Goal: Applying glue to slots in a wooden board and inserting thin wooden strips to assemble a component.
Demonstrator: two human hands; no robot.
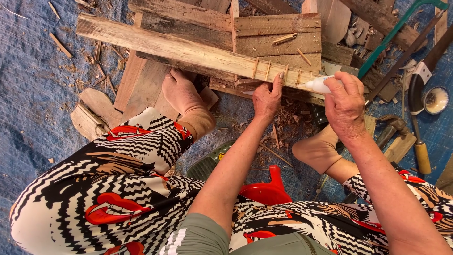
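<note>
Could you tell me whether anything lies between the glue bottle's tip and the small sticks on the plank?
Nothing visible does. The right hand holds the white glue bottle with its tip right beside the small sticks on the plank. The left hand presses a stick from below, clear of the tip.

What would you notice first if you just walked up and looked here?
Probably the long pale plank lying across the pile of boards at the top, with small sticks stuck across its right end. Just below, the left hand presses one stick while the right hand points a small white bottle at them. The bold zigzag trousers fill the bottom.
</note>
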